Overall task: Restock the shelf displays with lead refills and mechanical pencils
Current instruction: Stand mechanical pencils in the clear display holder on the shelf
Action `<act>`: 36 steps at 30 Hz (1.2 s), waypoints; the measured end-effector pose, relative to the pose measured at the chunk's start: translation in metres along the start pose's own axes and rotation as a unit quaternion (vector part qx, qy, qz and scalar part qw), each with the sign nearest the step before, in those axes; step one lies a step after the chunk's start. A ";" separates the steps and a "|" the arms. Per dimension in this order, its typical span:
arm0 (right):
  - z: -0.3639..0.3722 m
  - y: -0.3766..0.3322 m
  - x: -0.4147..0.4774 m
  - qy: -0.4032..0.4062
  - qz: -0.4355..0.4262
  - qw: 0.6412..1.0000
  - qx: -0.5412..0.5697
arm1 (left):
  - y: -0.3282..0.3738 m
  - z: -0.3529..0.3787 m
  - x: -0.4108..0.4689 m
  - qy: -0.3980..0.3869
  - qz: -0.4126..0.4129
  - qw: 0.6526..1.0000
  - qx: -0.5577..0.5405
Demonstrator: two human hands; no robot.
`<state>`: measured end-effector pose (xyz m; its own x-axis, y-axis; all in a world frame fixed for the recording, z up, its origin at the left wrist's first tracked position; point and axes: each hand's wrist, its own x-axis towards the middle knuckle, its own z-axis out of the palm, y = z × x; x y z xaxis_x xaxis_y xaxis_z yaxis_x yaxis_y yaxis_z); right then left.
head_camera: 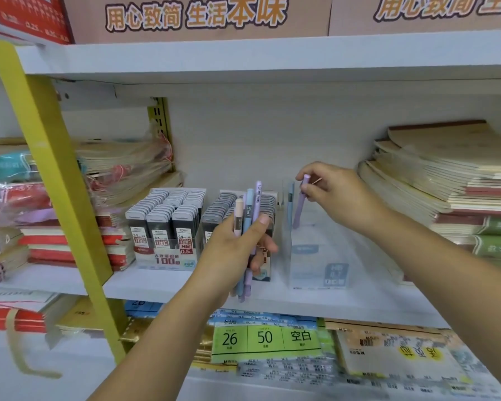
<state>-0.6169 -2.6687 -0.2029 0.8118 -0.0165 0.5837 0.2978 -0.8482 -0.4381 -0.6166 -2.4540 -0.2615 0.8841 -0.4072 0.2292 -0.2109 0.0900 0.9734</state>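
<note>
Matt pastel plastic mechanical pencils (248, 218), smooth. Clear glossy plastic display box (315, 256), see-through w/ slight sheen. Dark grey plastic lead refill cases (162, 218), semi-gloss. White painted shelf board (162, 280), smooth. Paper notebook stacks (446, 180); some at left in crinkly shiny plastic wrap (133, 160).

Left hand (237, 250) gripping pencils (248, 215), shelf (330, 299)

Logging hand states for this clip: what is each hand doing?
Left hand: closed around a bunch of pastel mechanical pencils.
Right hand: pinching a purple mechanical pencil.
</note>
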 end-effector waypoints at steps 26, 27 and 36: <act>0.005 -0.052 -0.045 -0.094 0.112 0.931 0.335 | 0.003 0.003 -0.007 -0.119 -0.001 0.993 -0.020; 0.003 -0.053 -0.046 -0.081 0.118 0.924 0.354 | 0.003 0.003 -0.007 -0.131 -0.008 0.991 -0.022; -0.032 -0.031 -0.054 -0.090 0.126 0.957 0.246 | -0.004 -0.021 -0.012 -0.066 -0.041 0.997 -0.022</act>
<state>-0.6863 -2.6585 -0.1987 0.9490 -0.0593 0.3098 0.2460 -0.4757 -0.8445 -0.6173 -2.4308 -0.2681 0.8344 -0.5309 0.1480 -0.1181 0.0900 0.9889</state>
